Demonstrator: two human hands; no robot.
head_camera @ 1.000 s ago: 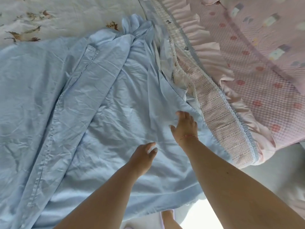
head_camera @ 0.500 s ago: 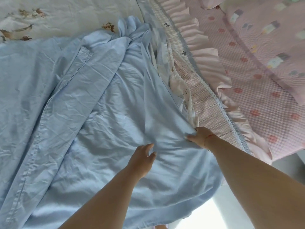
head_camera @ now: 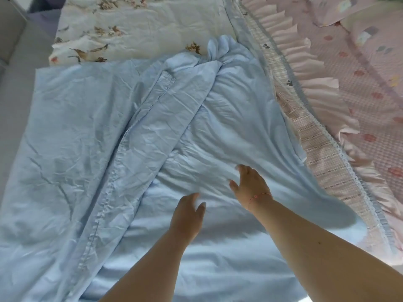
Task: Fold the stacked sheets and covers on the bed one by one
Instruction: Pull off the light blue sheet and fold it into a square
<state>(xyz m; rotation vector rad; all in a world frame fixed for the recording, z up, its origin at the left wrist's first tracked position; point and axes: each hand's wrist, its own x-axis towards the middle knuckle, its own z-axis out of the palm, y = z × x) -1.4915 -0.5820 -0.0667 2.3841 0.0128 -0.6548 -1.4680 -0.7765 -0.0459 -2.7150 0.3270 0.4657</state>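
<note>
Presently, the light blue sheet point(head_camera: 104, 131) lay spread and creased across the bed's near half. The left hand point(head_camera: 187, 216) and right hand point(head_camera: 250, 186) rested flat on it near the near edge, fingers relaxed, holding nothing.

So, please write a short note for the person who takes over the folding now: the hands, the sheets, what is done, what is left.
Left hand: open, fingers relaxed, over the blue sheet, holding nothing.
Right hand: open, fingers on the blue sheet, smoothing it; no grip.
The blue sheet lies spread and wrinkled on the bed, with a hemmed flap turned over down its middle and bunched at the far end. Floral sheet lies beyond it, pink ruffled cover on the right.
Done: blue sheet laid out.
Left: flatten it, fold it, then fold the others.
</note>
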